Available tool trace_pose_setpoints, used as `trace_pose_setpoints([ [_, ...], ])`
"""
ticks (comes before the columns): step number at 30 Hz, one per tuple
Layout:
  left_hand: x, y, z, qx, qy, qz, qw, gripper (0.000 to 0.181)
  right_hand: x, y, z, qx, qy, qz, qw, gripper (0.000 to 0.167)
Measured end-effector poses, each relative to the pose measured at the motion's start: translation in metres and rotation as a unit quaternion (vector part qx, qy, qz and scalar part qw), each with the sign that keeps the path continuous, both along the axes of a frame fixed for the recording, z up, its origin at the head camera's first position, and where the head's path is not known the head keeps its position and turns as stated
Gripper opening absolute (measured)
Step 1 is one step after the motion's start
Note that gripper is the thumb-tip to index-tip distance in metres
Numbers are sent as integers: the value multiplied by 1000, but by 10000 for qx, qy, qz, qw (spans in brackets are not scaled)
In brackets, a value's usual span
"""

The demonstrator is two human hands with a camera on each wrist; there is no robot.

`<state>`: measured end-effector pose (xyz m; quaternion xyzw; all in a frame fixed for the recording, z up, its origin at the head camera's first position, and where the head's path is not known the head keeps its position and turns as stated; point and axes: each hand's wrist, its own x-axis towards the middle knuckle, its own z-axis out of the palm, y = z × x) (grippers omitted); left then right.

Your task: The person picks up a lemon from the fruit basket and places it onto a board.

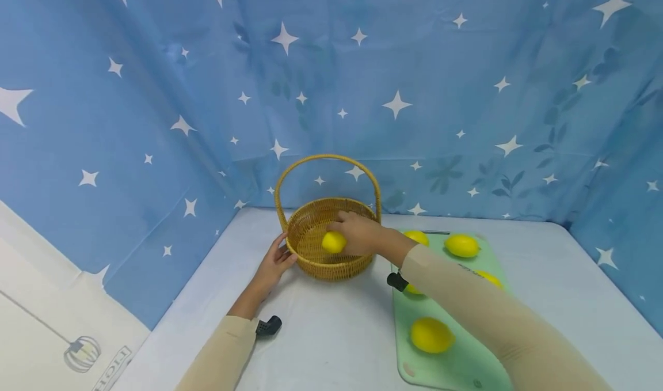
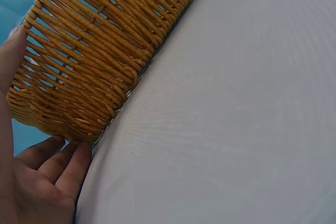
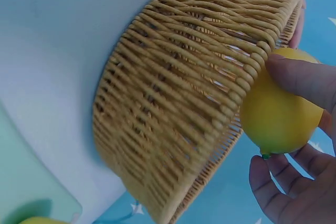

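Observation:
A woven wicker basket (image 1: pixel 326 272) with a tall arched handle stands on the white-covered table. My left hand (image 1: pixel 271 267) rests against its left side, thumb and fingers spread; in the left wrist view, straight fingertips touch the wall low down and the thumb lies near the rim. Over the basket's opening, my right hand (image 1: pixel 359 234) grips a yellow lemon (image 1: pixel 334 242). In the right wrist view the lemon (image 3: pixel 281 111) is beside the rim, its green-tipped end showing, with the thumb on one side and fingers on the other. No other lemon shows inside the basket.
A pale green cutting board (image 1: pixel 466 363) lies to the right, carrying several lemons, among them a near one (image 1: pixel 432 334) and a far one (image 1: pixel 462 245). My right sleeve (image 1: pixel 481 304) crosses above it and partly hides some. A blue star-patterned curtain (image 1: pixel 331 68) hangs behind.

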<state>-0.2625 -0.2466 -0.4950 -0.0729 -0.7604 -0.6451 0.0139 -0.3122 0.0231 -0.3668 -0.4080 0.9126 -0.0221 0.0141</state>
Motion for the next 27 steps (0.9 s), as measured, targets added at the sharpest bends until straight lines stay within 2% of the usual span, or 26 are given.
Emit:
trace_pose_setpoints([
  [6, -2, 4, -2, -2, 18, -116, 9999, 76, 14, 26, 5, -95, -106, -15, 9999, 63],
  [11, -4, 5, 1, -6, -61, -245, 9997, 78, 24, 46, 12, -253, -243, -41, 9994, 64],
  [13, -3, 6, 8, 5, -125, -323, 9994, 79, 27, 54, 15, -325, -206, -10, 9993, 64],
  [17, 6, 8, 27, 41, -234, -409, 9989, 79, 31, 70, 16, -487, -124, 41, 9987, 64],
  [19, 10, 8, 33, -9, -221, -418, 9989, 79, 34, 78, 16, -530, -120, 9, 9985, 63],
  [27, 15, 3, 27, 2, -301, -322, 9990, 80, 54, 117, 14, -492, -244, -366, 9978, 61],
])
